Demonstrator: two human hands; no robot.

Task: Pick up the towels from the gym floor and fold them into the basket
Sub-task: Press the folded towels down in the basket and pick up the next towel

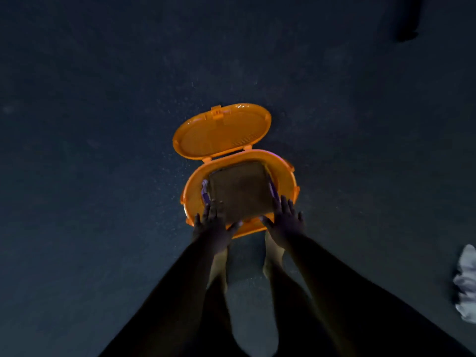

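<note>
Looking down, I see the orange basket [286, 163] on the dark gym floor [103, 176] just ahead of my feet, its hinged lid [221, 132] thrown open behind it. A folded brown towel [240, 191] lies flat on top inside, and a strip of purple fabric [205, 191] shows at its edge underneath, likely another towel already packed. My left hand [213, 225] and right hand [284, 222] sit at the near corners of the brown towel, fingers straight and spread; neither grip pinches anything, though I can't tell if they press the towel or hover just over it. So at least one towel is folded and in. A crumpled white towel [466, 284] lies well apart on the floor to my right, not yet collected. I judge that one comes next; the dim light hides whether others remain.
</note>
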